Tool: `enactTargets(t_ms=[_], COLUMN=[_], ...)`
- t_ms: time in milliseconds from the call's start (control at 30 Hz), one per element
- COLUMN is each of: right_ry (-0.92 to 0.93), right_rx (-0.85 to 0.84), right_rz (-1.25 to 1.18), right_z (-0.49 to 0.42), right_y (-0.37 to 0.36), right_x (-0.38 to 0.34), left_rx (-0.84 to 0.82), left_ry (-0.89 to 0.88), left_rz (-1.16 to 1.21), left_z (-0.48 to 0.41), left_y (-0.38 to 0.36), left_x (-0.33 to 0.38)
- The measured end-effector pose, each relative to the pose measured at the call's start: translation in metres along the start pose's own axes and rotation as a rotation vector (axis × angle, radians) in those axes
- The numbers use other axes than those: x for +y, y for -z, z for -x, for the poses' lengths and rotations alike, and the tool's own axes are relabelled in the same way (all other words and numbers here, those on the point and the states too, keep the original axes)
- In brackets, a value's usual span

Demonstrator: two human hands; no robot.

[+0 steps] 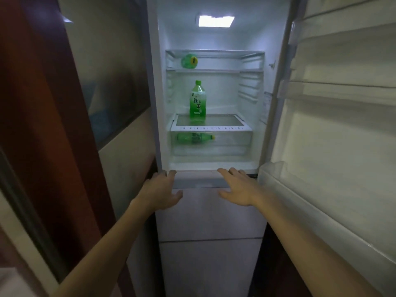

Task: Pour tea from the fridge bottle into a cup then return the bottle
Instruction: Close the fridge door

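Hovering spread and empty: your left hand (161,190), right hand (237,187); green plastic tea bottle (197,101) upright on glass fridge shelf (227,121).

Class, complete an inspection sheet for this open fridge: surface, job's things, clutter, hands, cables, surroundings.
Surface: glass shelf above a clear drawer.
Job's things: upright green tea bottle, capped, stands on the glass shelf; no cup seen.
Clutter: second green bottle lies in the drawer; third green bottle lies on the top shelf.
Hands: left hand and right hand open, fingers spread, holding nothing, near the compartment's lower edge.
Cables: nothing seen.
Surroundings: fridge door open at right; dark wooden frame at left.
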State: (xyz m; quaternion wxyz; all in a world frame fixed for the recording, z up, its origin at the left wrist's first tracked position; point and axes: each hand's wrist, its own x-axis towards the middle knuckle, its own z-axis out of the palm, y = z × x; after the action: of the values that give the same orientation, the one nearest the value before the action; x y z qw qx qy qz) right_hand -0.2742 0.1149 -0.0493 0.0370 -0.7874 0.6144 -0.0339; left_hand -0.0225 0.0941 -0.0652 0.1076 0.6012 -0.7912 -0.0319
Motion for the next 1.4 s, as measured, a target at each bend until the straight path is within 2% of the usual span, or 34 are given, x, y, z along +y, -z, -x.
enactTargets(t_ms=[367, 700, 867, 1133, 1400], right_ry=[0.053, 0.069, 0.017, -0.179, -0.401], right_rx=[0.029, 0.024, 0.102, 0.191, 0.25], right_rz=[0.014, 0.01, -0.007, 0.046, 0.067], right_z=[0.069, 0.162, 0.215, 0.301, 0.395], right_y=[0.006, 0.007, 0.022, 0.054, 0.096], right_x=[0.019, 0.054, 0.084, 0.138, 0.193], left_rx=[0.027, 0.025, 0.033, 0.03, 0.105], left_ry=[0.028, 0.015, -0.106, -0.372, -0.573], left_rz=[-0.064, -0.027, -0.036, 0.04, 0.076], left_z=[0.061, 0.123, 0.124, 0.108, 0.111], left_y=[0.002, -0.011, -0.011, -0.014, -0.011], left_x=[0.064, 0.144, 0.199, 0.317, 0.428])
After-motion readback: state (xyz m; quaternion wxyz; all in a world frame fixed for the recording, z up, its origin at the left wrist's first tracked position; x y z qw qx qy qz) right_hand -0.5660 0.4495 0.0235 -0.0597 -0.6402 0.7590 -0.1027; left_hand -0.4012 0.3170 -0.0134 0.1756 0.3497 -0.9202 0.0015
